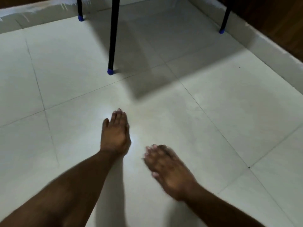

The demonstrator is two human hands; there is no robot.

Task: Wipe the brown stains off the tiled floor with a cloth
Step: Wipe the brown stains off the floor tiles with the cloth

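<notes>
Left hand: the person's bare left hand (115, 133) reaches forward over the floor near the centre of the view, back of the hand up, fingers straight and close together, thumb out to the side; it holds nothing; whether the palm touches the tile cannot be told
Right hand: the bare right hand (168, 169) lies nearer the camera and to the right of the left one, blurred, fingers stretched out and slightly spread, pointing up and to the left; it holds nothing
Hands together: both hands are flat and loose, apart from each other, with bare tile between them
Forearms: both bare forearms come in from the bottom edge, the left from the lower left corner, the right from the lower right
Floor: pale glossy square-tiled floor (221, 112) with thin dark grout lines; a bright glare spot lies just beside the left hand
Stains: a faint brownish smear (147, 112) tints the tile just ahead and to the right of the left fingertips; it is too dim to trace its edges
Cloth: no cloth shows in this view, in either hand or on the floor
Furniture: a thin black metal leg with a blue rubber foot (112, 46) stands ahead of the hands; two more such legs stand farther back, left (80, 9) and right (225, 18); a dark shadow spreads across the tiles between them
Walls: a pale tiled skirting (270, 46) runs along the far right under dark brown wood
</notes>
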